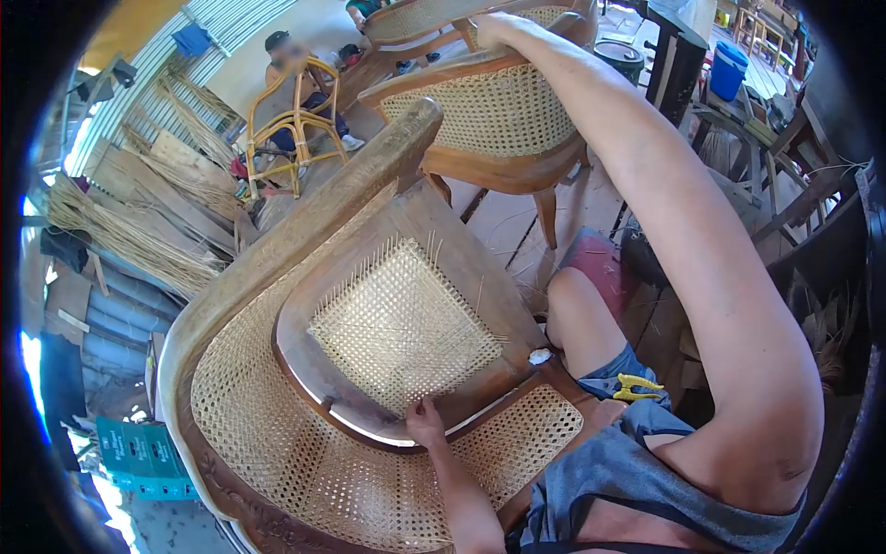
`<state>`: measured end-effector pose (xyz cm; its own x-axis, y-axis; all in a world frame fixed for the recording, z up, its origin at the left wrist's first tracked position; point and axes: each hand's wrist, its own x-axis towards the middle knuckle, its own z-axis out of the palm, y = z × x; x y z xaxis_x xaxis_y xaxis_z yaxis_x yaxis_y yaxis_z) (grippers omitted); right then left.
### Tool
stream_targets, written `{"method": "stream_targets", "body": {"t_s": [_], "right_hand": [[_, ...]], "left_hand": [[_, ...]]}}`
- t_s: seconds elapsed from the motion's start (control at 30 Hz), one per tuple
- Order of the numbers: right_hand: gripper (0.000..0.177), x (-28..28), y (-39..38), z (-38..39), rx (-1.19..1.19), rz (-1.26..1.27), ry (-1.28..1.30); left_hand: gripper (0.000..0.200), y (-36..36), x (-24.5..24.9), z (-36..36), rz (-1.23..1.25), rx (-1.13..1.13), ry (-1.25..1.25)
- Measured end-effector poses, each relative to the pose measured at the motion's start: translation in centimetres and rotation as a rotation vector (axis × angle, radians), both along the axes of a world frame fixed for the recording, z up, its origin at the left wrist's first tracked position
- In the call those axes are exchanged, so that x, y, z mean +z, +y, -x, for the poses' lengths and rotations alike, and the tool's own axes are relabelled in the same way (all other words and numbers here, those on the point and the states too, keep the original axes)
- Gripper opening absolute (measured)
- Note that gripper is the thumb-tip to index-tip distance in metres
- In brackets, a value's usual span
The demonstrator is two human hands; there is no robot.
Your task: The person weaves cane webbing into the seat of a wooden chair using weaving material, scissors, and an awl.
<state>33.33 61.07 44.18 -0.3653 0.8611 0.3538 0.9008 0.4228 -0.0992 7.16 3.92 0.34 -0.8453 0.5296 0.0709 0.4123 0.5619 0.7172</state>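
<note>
My left hand point(425, 423) is at the near corner of a partly woven cane panel point(406, 323), its fingers pinched at the edge where the strands end. Loose strand ends stick up along two sides of this panel, which sits in a wooden seat frame point(369, 386). Around the seat curves the wooden armchair point(277, 235) with a woven cane back. Stretched far out, my right hand point(494, 31) looks closed above the top rail of a second cane chair point(489, 106); what it holds, if anything, is too small to make out.
A yellow-handled hand tool point(637, 388) lies on my lap, and a small white lump point(540, 356) rests on the seat frame's corner. Bundles of cane point(129, 226) lean at left. A person point(286, 69) sits behind a rattan chair frame point(297, 125). A blue cooler point(728, 71) stands right.
</note>
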Motion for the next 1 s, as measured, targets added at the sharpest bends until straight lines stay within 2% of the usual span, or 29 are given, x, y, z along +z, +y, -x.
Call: {"method": "stream_targets", "body": {"t_s": [0.03, 0.1, 0.13, 0.17, 0.2, 0.23, 0.27, 0.3, 0.33, 0.37, 0.4, 0.43, 0.47, 0.5, 0.57, 0.63, 0.67, 0.73, 0.77, 0.8, 0.87, 1.0], "right_hand": [[0.058, -0.9, 2.5, 0.0, -0.037, 0.001, 0.1], [0.052, -4.5, 10.5, 0.4, 0.013, -0.024, 0.026], [0.046, -4.4, 9.8, 0.5, 0.066, -0.058, -0.043], [0.033, -5.4, 8.5, -0.2, 0.115, -0.139, 0.11], [0.029, -4.4, 2.8, -0.8, 0.174, -0.215, 0.259], [0.028, -3.8, 0.5, -1.4, 0.142, -0.047, 0.269], [0.028, -3.1, -7.9, -2.4, 0.266, 0.369, 0.477], [0.028, -5.6, -10.4, -2.9, 0.484, 0.635, 0.669], [0.024, -10.7, -11.8, -2.5, 0.623, 0.6, 0.687], [0.022, -7.8, -22.4, -0.6, 0.359, 0.919, 0.46], [0.018, -12.3, -24.8, 0.7, 0.334, 1.014, 0.323], [0.018, -17.4, -28.1, 2.0, 0.468, 0.93, 0.282], [0.022, -23.9, -29.7, 3.6, 0.629, 0.987, 0.317], [0.027, -28.8, -31.4, 4.9, 0.777, 1.035, 0.358], [0.044, -31.8, -36.6, 8.6, 0.647, 0.954, 0.174], [0.044, -31.7, -40.4, 11.9, 0.763, 0.637, 0.169], [0.044, -31.7, -41.5, 13.5, 0.776, 0.639, 0.161], [0.034, -31.8, -42.8, 16.0, 0.849, 0.473, 0.108], [0.026, -31.8, -43.0, 17.0, 0.942, 0.498, -0.013], [0.026, -32.5, -43.0, 18.0, 0.948, 0.505, -0.022], [0.024, -34.6, -43.0, 19.4, 0.914, 0.42, -0.533], [0.023, -36.2, -43.2, 18.9, 0.946, 0.314, -0.464]], "left_hand": [[0.027, 0.3, 0.6, -0.2, -0.009, -0.007, 0.011], [0.028, 0.0, 0.7, -0.3, -0.003, -0.01, 0.013], [0.028, 0.2, 0.4, -0.2, -0.016, -0.008, 0.034], [0.028, -0.1, 0.0, -0.1, -0.023, 0.0, 0.051], [0.028, 0.2, 2.0, -0.7, 0.051, -0.004, 0.103], [0.029, 0.2, 1.1, -0.4, -0.016, 0.001, 0.126], [0.028, 0.1, -0.2, 0.4, 0.02, -0.022, 0.074], [0.027, 0.1, -2.5, 1.2, -0.141, -0.054, 0.074], [0.025, 0.4, 0.4, 0.2, -0.074, -0.06, 0.006], [0.025, 0.4, 0.8, 0.0, -0.028, -0.029, -0.008], [0.024, 0.5, 1.0, 0.2, 0.073, 0.0, -0.023], [0.024, 0.0, 0.2, 0.0, -0.072, 0.035, -0.011], [0.024, 0.2, 0.5, 0.1, -0.001, 0.026, 0.066], [0.024, 0.1, 0.9, -0.1, 0.011, 0.05, 0.024], [0.025, 0.4, 1.3, -0.3, 0.013, 0.081, -0.024], [0.025, -0.1, 1.2, -0.2, 0.061, 0.093, -0.07], [0.025, 0.0, 1.9, -0.1, 0.059, 0.107, -0.074], [0.025, 0.1, 2.9, -0.4, 0.151, 0.12, -0.042], [0.026, 0.2, 2.5, -0.4, 0.16, 0.12, -0.02], [0.026, 0.1, 2.2, -0.6, 0.163, 0.127, -0.03], [0.025, 0.2, 1.9, -0.7, 0.091, 0.151, -0.116], [0.022, 0.2, -0.7, -0.5, 0.006, 0.102, -0.068]]}}
